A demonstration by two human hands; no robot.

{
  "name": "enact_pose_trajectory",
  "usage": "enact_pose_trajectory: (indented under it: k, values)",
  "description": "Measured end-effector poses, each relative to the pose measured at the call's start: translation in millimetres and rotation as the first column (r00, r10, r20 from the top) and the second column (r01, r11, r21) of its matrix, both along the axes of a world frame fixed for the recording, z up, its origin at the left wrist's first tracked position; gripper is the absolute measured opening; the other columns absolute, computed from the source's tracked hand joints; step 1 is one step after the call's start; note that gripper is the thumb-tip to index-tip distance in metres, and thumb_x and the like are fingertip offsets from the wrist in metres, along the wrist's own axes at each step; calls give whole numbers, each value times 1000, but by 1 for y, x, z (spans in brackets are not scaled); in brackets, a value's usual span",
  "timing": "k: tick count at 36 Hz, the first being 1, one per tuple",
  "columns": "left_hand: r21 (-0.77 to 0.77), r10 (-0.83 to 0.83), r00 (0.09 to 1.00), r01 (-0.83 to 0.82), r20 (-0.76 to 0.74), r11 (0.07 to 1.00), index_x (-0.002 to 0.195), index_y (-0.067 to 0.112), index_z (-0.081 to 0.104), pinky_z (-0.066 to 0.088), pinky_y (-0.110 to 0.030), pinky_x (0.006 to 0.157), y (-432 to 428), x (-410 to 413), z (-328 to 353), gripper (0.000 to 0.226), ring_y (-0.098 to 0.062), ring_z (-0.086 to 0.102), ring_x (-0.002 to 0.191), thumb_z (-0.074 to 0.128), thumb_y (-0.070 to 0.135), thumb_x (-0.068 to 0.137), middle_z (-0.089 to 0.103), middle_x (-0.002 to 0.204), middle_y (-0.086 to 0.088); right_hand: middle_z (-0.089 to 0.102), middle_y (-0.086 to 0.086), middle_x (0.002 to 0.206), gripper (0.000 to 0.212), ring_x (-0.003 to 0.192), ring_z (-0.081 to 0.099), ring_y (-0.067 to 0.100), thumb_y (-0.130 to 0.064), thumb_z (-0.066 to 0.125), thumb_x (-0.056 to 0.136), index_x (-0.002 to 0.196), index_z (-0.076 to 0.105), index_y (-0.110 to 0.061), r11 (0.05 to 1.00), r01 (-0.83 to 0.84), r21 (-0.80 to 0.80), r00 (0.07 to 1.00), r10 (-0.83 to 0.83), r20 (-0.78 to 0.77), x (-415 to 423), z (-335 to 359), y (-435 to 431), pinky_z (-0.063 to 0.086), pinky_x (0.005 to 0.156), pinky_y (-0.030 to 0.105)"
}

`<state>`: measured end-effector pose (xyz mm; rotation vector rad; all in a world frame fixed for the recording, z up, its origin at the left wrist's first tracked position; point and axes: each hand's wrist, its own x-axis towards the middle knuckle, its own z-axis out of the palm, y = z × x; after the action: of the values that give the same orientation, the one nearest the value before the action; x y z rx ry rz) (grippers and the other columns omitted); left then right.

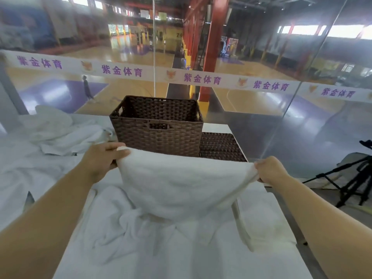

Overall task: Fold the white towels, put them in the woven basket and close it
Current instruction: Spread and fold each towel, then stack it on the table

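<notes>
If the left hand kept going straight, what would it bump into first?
Probably the front wall of the brown basket, just past the left hand that holds the towel; depth is hard to judge.

Both bare forearms reach forward from the lower corners of the view and angle slightly inward, wrists fairly straight, the two grips well apart and at nearly the same height. The left grip [102,158] shows its back to the camera, with its digits pointing inward and closed over one upper corner of a white towel [181,184]. The right grip [270,170] also shows its back, knuckles toward the left one, fingers bunched and pinching the opposite upper corner, so that the towel's top edge runs between the two.
</notes>
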<state>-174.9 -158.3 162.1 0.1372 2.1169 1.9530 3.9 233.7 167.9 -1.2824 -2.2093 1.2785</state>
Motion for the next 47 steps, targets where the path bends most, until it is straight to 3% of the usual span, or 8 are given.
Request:
enact_pose_trajectory:
  k: [3,8,10,21,26,32,39,47]
  values:
    - [-43,-22,999,21,-34,999,97,17,65,48,-37,89,-3,14,-8,21,-17,60,88,68,3,81,65,100,-5,66,2,114,30,106,63,20,-20,46,94,122,50,-11,856,-266,443,898,53,437,12,3,-12,45,86,24]
    - [-216,121,975,-160,-184,963,82,22,65,53,-40,78,-1,29,-18,8,-18,58,77,67,14,84,65,86,0,60,7,61,15,39,61,10,-16,50,96,88,55,-5,970,105,-218,983,-135,-125,18,-2,-15,44,34,18]
    - [-263,145,969,-195,-199,945,78,22,63,56,-48,80,-1,33,-20,9,-28,59,82,64,18,86,62,83,-2,58,12,70,21,51,61,21,-15,51,97,105,57,3,923,154,-351,962,-221,-160,22,-5,-16,48,37,25]
    - [-354,179,913,-315,-366,881,101,9,61,41,-34,83,-5,38,12,18,-26,50,92,55,23,91,59,103,-10,61,6,80,19,72,57,23,-27,62,92,79,65,-14,993,31,-111,939,-67,-339,30,39,-33,56,72,39]
    - [-262,275,835,-433,-477,862,105,4,65,36,-32,80,-6,46,57,26,-31,54,99,55,24,91,63,108,-12,64,5,79,13,65,57,21,-25,65,89,93,70,-14,992,-44,-122,873,-21,-488,38,79,-34,49,45,17]
    - [-167,330,752,-500,-571,850,95,7,64,37,-31,74,-8,70,99,16,-26,50,85,51,17,93,56,90,-9,64,10,118,28,109,59,29,7,58,87,99,67,-17,958,-232,-166,796,89,-598,52,112,-24,50,92,37]
    - [-87,56,894,-106,-444,991,85,34,69,50,-30,83,-26,111,116,37,-24,59,96,80,3,68,65,102,-2,62,10,111,49,105,57,27,16,60,79,123,59,-5,967,-252,23,813,224,-537,94,135,-42,49,89,35]
    - [-536,-85,759,-372,-646,758,96,14,74,41,-31,75,-42,138,91,24,-26,59,87,74,25,75,68,93,-7,51,-9,66,27,65,48,13,-12,74,79,65,58,-28,831,-229,507,888,392,-240,130,121,-54,37,61,23]
